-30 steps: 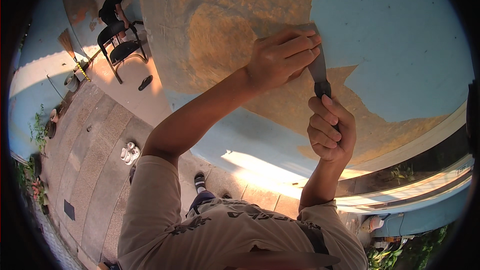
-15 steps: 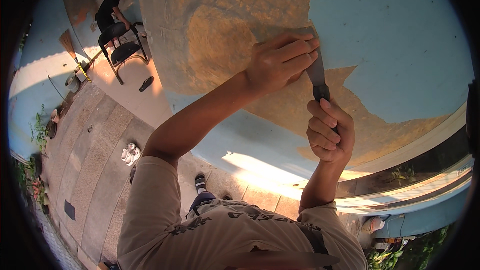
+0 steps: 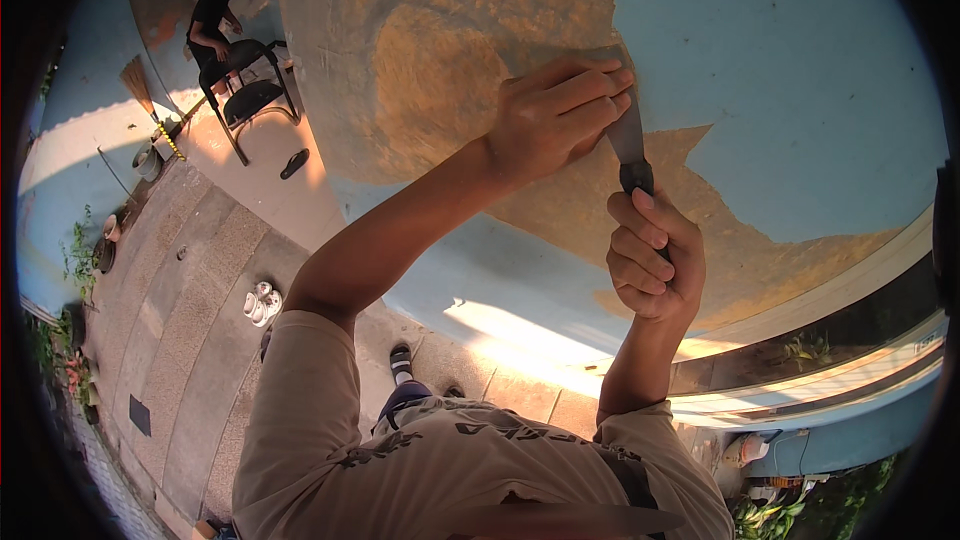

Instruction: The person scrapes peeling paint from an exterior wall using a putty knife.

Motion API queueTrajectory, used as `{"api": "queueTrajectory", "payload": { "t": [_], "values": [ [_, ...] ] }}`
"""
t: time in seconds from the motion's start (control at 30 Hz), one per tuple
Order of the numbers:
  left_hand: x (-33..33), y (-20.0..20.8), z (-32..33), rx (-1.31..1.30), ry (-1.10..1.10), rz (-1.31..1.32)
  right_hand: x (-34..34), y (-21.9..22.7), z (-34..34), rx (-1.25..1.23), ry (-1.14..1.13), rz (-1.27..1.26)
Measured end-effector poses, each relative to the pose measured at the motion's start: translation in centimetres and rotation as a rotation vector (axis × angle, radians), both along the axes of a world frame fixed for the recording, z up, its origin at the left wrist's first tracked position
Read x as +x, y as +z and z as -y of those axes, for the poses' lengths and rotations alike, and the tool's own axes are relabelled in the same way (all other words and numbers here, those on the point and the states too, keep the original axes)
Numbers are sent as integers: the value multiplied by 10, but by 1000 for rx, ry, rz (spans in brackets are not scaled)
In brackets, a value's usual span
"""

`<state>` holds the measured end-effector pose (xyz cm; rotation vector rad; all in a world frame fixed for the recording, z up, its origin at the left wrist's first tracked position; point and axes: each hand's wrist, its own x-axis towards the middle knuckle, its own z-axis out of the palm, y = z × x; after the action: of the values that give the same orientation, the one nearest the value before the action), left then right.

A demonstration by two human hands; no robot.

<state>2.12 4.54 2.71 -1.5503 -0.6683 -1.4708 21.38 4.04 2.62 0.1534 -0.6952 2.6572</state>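
Scraper: its blade lay at the wall in front of you, beside the blue paint's ragged edge; scraper (image 3: pixel 627 135) slanted, handle lowest.
Right hand: your right hand (image 3: pixel 655 255) was wrapped around the dark handle.
Left hand: your left hand (image 3: pixel 555 110) had its fingertips on the blade; thumb hidden, so couldn't tell whether it pinched.
Wall: brown bare patch (image 3: pixel 430 90) behind both hands, blue paint (image 3: pixel 790 70) to the right.
Floor: white shoes (image 3: pixel 262 304) lay well below the patch, left of you.
Far left: co-worker (image 3: pixel 208 30) in black stood behind a black chair (image 3: pixel 252 100), broom (image 3: pixel 138 87) nearby.
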Motion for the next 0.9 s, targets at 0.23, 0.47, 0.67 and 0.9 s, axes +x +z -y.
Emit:
{"api": "queueTrajectory", "payload": {
  "t": [0.23, 0.47, 0.67, 0.9],
  "values": [
    [-7, 6, -1, 28, 58, -10, 5, -2, -1, -21, -4, 13],
    [-3, 3, -2, 31, 52, 20, -4, 5, -5, 3, -13, 29],
    [-6, 16, -2, 46, 58, 31, -6, 10, -7, 32, 2, 8],
    [-10, 17, -6, 92, 61, 48, -12, 7, -5, 52, -39, 13]
  ]
}}
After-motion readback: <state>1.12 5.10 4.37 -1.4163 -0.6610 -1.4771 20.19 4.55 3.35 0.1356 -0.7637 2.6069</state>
